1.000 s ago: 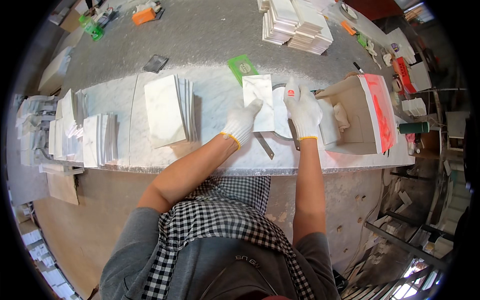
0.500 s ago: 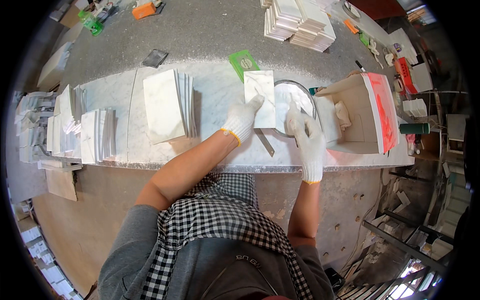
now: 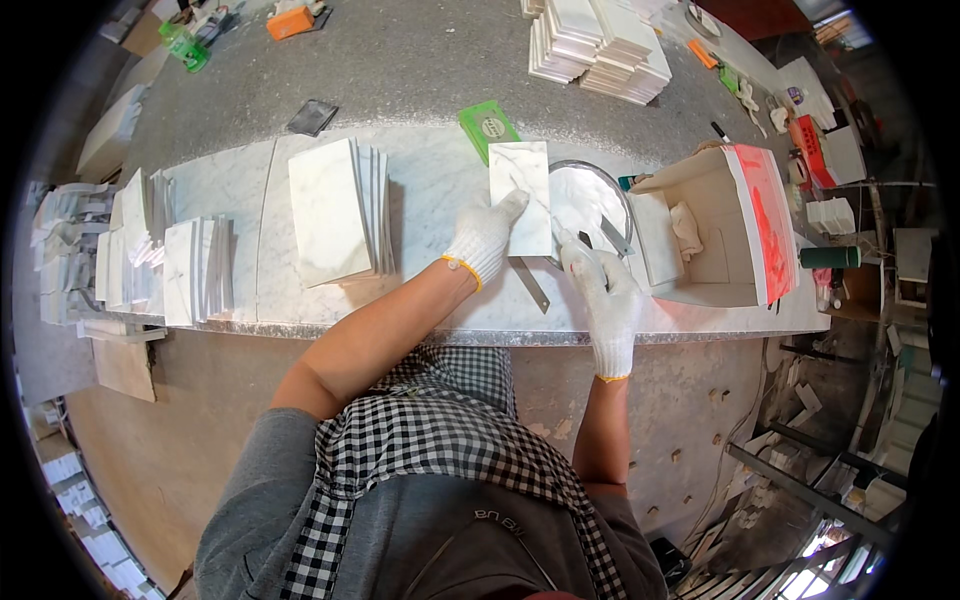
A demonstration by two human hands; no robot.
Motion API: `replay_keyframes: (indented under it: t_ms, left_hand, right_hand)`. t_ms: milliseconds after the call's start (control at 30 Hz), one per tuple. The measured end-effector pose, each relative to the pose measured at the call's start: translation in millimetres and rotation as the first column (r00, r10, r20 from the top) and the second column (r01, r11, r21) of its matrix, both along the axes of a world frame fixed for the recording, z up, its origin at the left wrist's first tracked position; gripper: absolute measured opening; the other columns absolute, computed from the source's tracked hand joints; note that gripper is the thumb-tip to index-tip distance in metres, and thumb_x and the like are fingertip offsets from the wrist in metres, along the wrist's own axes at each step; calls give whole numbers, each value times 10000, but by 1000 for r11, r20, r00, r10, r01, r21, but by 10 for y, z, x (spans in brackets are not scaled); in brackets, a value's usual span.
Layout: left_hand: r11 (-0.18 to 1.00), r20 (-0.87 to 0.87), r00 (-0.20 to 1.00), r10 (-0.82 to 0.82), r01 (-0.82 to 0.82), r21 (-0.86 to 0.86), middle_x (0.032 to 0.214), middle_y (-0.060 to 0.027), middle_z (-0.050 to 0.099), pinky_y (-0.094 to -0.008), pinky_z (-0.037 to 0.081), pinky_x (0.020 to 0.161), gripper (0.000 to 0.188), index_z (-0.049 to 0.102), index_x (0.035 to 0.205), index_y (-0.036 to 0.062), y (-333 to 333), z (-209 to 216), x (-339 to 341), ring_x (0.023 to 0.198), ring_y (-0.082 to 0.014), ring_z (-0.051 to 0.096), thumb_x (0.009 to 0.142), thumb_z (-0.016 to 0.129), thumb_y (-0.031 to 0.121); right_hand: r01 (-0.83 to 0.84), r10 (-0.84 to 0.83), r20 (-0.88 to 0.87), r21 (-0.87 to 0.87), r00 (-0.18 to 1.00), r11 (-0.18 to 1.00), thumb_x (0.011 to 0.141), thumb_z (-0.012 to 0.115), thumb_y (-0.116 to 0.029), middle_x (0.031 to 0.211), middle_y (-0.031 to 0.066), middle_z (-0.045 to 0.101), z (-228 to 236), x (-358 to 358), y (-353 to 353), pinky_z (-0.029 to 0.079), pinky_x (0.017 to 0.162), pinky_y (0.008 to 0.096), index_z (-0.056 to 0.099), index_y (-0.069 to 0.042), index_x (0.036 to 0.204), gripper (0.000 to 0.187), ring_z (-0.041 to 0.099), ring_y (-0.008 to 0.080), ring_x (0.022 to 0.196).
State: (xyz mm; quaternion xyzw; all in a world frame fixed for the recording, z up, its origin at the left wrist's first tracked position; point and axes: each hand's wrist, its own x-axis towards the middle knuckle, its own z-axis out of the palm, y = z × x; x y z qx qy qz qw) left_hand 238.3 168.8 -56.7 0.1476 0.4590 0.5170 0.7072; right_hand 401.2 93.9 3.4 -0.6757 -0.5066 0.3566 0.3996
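Note:
A white marble tile with grey veins [image 3: 532,222] is gripped by my gloved left hand [image 3: 482,228], its thumb lying on the tile's face. My gloved right hand [image 3: 604,295] is closed around a flat metal scraper blade [image 3: 616,238], whose end sticks out beyond the fingers. The blade is over a round metal-rimmed pan of white material [image 3: 580,185], partly covered by the tile and my right hand. A narrow metal strip [image 3: 533,286] lies on the marble bench just below the tile. Behind the tile rests a green box [image 3: 488,125].
A stack of marble tiles [image 3: 330,215] stands to the left, with more tile stacks [image 3: 190,265] at the far left. On the right an open cardboard box [image 3: 720,230] holds a crumpled cloth [image 3: 686,230]. Another tile pile [image 3: 600,45] sits at the back.
My right hand has drawn slightly toward me and turned, so the metal blade now shows over the pan. My left hand and the tile have barely moved.

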Motion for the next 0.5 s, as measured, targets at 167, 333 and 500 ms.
replay_keyframes:
  t_ms: [167, 333, 500]
  left_hand:
    - [1000, -27, 1000, 7, -7, 5, 1135, -182, 671, -378, 596, 780, 331, 567, 1252, -74, -3, 23, 4, 946, -262, 694, 966, 615, 85]
    - [1000, -10, 1000, 20, -19, 23, 1123, -179, 676, -375, 591, 781, 336, 571, 1247, -80, -11, 37, 6, 942, -263, 695, 962, 626, 89]
    - [1000, -45, 999, -5, 5, -17, 1128, -156, 677, -353, 559, 841, 327, 574, 1234, -80, -18, 111, -5, 971, -231, 671, 964, 632, 96]
  right_hand:
    - [0, 0, 9, -12, 1000, 1000, 906, 723, -227, 742, 48, 625, 10, -13, 0, 449, 653, 267, 722, 14, 965, 248, 510, 92, 694]
    - [-16, 14, 56, 35, 998, 999, 904, 727, -223, 754, 77, 642, -33, 6, -3, 459, 660, 280, 724, 9, 964, 239, 527, 111, 691]
    - [-18, 17, 69, 22, 997, 1000, 903, 727, -228, 770, 87, 656, -29, 12, -1, 465, 670, 281, 726, 7, 971, 244, 538, 119, 697]
